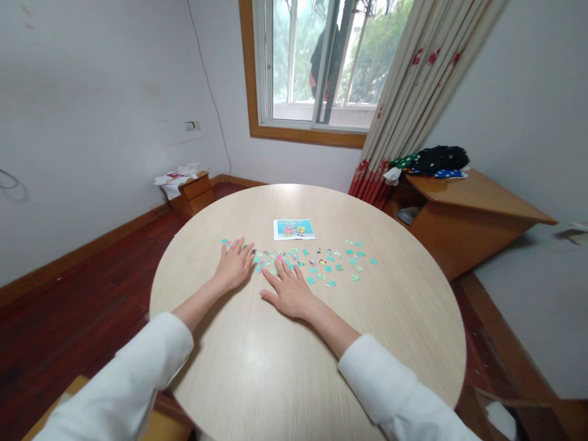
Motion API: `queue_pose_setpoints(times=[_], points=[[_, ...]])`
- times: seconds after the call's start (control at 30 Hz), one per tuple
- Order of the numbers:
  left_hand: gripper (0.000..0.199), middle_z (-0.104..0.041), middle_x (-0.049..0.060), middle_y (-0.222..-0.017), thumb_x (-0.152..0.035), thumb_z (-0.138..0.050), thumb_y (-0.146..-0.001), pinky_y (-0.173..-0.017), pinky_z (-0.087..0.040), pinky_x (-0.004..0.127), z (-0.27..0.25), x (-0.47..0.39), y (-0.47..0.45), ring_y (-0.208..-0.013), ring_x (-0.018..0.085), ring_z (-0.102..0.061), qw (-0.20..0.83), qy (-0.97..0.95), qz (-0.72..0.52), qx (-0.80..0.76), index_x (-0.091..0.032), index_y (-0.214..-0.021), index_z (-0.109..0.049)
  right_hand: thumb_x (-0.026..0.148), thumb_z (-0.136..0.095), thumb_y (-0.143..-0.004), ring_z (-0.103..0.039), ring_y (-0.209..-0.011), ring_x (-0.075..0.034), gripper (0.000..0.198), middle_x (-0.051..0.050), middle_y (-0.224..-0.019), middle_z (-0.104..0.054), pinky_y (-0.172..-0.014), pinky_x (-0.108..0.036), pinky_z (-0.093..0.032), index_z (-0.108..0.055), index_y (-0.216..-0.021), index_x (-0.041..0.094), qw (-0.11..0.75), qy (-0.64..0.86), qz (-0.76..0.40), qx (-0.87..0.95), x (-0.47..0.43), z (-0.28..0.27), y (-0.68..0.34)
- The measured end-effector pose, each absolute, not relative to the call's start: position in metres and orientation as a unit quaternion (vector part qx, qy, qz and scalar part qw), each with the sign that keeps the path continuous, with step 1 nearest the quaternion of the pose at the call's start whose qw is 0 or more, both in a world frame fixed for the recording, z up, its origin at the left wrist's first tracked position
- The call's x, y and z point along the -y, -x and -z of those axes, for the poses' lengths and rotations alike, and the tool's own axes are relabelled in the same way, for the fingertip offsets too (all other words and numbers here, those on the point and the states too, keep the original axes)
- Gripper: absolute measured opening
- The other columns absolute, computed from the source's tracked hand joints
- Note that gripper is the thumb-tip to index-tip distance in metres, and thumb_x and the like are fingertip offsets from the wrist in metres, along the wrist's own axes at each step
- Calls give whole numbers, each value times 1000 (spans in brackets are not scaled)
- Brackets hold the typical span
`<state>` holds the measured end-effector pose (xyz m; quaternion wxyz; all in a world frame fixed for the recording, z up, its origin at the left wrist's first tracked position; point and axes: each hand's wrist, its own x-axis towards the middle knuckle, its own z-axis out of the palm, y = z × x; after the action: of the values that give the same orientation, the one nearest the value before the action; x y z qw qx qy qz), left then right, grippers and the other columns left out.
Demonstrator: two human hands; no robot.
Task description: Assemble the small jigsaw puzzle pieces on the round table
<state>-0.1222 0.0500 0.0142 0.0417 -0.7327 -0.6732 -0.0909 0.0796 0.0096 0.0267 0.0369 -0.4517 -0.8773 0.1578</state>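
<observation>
Pale wood-grain table (pixel 285 367), round, fills the middle of the room, a person in white sleeves leaning over it. Both hands lie flat with fingers spread: the left hand (pixel 235 264) and the right hand (pixel 289 292) rest on the near edge of a row of scattered puzzle pieces (pixel 316 263), mostly turquoise, fingertips touching the nearest ones. A small reference picture (pixel 294 229) lies just beyond the pieces. Behind, a window (pixel 316 61) with a flowered curtain (pixel 413 92); a wooden desk (pixel 463 214) stands at right.
</observation>
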Motion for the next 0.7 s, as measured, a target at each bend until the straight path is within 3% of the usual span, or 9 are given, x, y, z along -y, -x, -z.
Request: queue_pose_setpoints(times=[0.23,0.53,0.7], points=[[54,-22,12,-150,-46,-18,-92,-107,-10,57,-4,-24,103,-138,27,-20,-32,785,28,619,-27,-142,-28,65,-22,-86,-1,-140,-27,73,-12,-153,-8,-111,-50,-3,-19,-146,23,60,456,-139,877,-3,-13,-90],[52,-17,12,-151,-48,-22,-92,-108,-7,56,-9,-31,135,-139,26,-15,-21,813,20,582,-32,-141,-28,62,-24,-88,-3,-140,-27,69,-12,-152,-11,-111,-51,-7,-22,-145,24,42,470,-122,873,8,-17,-125],[56,-15,12,-152,-49,-21,-92,-109,-7,55,-10,-18,130,-140,27,-10,8,832,45,552,-27,-144,-23,60,-27,-88,-3,-140,-28,68,-11,-152,-9,-111,-51,-7,-20,-145,23,45,482,-90,871,13,-16,-149]])
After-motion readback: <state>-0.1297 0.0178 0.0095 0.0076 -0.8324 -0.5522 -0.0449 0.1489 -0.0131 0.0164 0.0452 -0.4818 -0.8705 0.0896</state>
